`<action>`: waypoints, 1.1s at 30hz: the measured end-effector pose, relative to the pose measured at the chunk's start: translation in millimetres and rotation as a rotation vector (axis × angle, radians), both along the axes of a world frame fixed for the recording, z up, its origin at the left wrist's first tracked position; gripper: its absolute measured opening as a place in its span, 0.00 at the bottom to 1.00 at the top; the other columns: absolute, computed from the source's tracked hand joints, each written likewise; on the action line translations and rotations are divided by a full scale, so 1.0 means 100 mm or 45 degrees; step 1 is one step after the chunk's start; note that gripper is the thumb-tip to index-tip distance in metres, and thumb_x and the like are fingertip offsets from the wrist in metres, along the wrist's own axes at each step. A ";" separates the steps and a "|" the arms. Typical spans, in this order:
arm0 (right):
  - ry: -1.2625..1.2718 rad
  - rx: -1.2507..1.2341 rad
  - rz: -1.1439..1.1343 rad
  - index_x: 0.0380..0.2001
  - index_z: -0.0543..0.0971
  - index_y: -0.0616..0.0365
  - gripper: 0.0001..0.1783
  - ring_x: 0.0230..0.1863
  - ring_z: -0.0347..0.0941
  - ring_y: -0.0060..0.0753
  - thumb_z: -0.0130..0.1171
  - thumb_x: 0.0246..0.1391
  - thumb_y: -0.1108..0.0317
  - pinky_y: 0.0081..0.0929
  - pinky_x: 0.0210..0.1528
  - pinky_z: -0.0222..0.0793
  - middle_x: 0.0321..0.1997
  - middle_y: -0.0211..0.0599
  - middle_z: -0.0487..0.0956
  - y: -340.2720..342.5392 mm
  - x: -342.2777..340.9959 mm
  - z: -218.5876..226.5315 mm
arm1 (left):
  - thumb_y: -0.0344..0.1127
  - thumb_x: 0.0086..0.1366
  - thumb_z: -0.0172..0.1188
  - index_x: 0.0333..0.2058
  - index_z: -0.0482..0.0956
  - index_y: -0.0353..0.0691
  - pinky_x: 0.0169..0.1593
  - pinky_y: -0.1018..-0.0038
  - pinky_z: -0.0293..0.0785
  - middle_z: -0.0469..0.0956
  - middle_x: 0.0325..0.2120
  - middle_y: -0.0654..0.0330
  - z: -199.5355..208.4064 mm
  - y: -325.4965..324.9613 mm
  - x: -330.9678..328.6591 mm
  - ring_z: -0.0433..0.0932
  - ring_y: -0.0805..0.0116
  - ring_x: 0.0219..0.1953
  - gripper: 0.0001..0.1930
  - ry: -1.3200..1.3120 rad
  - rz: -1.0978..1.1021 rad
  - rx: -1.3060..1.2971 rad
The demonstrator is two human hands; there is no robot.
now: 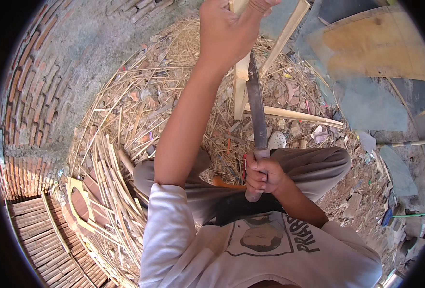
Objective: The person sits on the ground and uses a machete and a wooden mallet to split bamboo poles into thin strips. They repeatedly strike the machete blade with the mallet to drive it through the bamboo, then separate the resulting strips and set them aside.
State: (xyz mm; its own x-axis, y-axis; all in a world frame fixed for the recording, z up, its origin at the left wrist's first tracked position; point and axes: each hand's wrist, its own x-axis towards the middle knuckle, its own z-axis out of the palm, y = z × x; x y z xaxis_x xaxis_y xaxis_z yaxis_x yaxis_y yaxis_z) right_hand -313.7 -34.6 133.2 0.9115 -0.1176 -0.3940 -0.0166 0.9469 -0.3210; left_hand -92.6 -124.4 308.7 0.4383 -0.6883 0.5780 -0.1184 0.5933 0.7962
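Note:
My left hand (pixel 229 29) grips the top of an upright pale bamboo piece (pixel 241 84), holding it on end in front of me. My right hand (pixel 264 175) is closed around the handle of a long dark-bladed knife (pixel 256 108). The blade points up and lies against the right side of the bamboo piece. Both hands are above my knees in grey trousers.
Dry bamboo strips and shavings (pixel 111 163) cover the ground on the left. A split bamboo length (pixel 299 115) lies across behind the knife. A brick wall (pixel 30 81) curves at left. Wooden boards (pixel 375 43) and grey slabs lie at upper right.

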 end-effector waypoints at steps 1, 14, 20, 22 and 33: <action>-0.159 0.120 -0.022 0.27 0.70 0.55 0.07 0.08 0.59 0.24 0.58 0.54 0.73 0.31 0.13 0.60 0.11 0.27 0.61 0.08 0.06 -0.10 | 0.38 0.69 0.59 0.53 0.74 0.25 0.47 0.78 0.76 0.83 0.40 0.54 0.00 0.02 -0.01 0.81 0.71 0.42 0.22 0.105 -0.061 -0.027; 0.759 -1.088 0.000 0.18 0.72 0.62 0.09 0.10 0.67 0.26 0.57 0.51 0.74 0.28 0.12 0.61 0.12 0.33 0.71 -0.28 0.36 -0.81 | 0.38 0.68 0.61 0.44 0.81 0.27 0.42 0.79 0.75 0.83 0.34 0.58 0.02 -0.03 -0.03 0.79 0.76 0.34 0.16 -0.115 0.447 -0.086; 0.283 -0.218 0.108 0.19 0.70 0.56 0.08 0.08 0.58 0.25 0.55 0.50 0.73 0.29 0.13 0.58 0.10 0.28 0.63 0.00 0.16 -0.93 | 0.38 0.68 0.61 0.47 0.79 0.26 0.43 0.78 0.76 0.82 0.35 0.56 -0.06 0.03 -0.01 0.80 0.73 0.37 0.18 -0.020 0.397 -0.127; -0.204 0.204 0.124 0.21 0.70 0.54 0.07 0.08 0.57 0.25 0.54 0.52 0.69 0.30 0.14 0.58 0.10 0.26 0.61 0.02 0.23 -0.99 | 0.39 0.68 0.61 0.49 0.76 0.24 0.45 0.76 0.77 0.82 0.38 0.53 -0.06 0.00 0.11 0.81 0.70 0.39 0.20 0.170 0.281 -0.209; 0.772 -2.000 -0.175 0.30 0.77 0.66 0.13 0.21 0.77 0.52 0.62 0.47 0.64 0.44 0.28 0.73 0.20 0.50 0.78 -0.49 0.29 -1.31 | 0.45 0.68 0.61 0.49 0.74 0.21 0.47 0.71 0.79 0.81 0.40 0.48 -0.06 0.03 0.50 0.82 0.62 0.42 0.26 0.094 0.558 -0.122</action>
State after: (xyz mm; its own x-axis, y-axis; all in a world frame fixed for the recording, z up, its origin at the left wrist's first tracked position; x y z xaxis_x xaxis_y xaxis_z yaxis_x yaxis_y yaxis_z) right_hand -285.0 -83.4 2.7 0.6339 -0.7680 -0.0914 -0.4325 -0.2540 -0.8651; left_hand -42.7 -120.9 303.0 0.7188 -0.3732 0.5865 -0.3198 0.5715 0.7557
